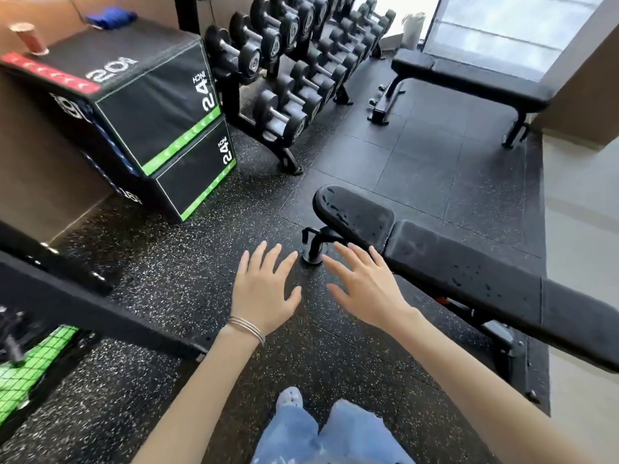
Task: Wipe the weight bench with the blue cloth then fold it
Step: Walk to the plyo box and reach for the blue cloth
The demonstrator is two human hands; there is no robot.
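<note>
Jeans (321, 433) and a pale shoe (289, 396) show at six o'clock. Just beyond them the left hand (264, 289) and right hand (365, 286) hover over the speckled rubber floor (167, 279), fingers spread and straight, holding nothing. Far off at eleven o'clock the blue cloth (109, 16) lies crumpled at the back of the black plyo box (144, 95). The weight bench (452, 262) runs from centre toward four o'clock, its vinyl pad beaded with droplets. The cloth looks light and limp, so a bunching pinch anywhere should lift it. The wet pad looks firm and probably slick.
</note>
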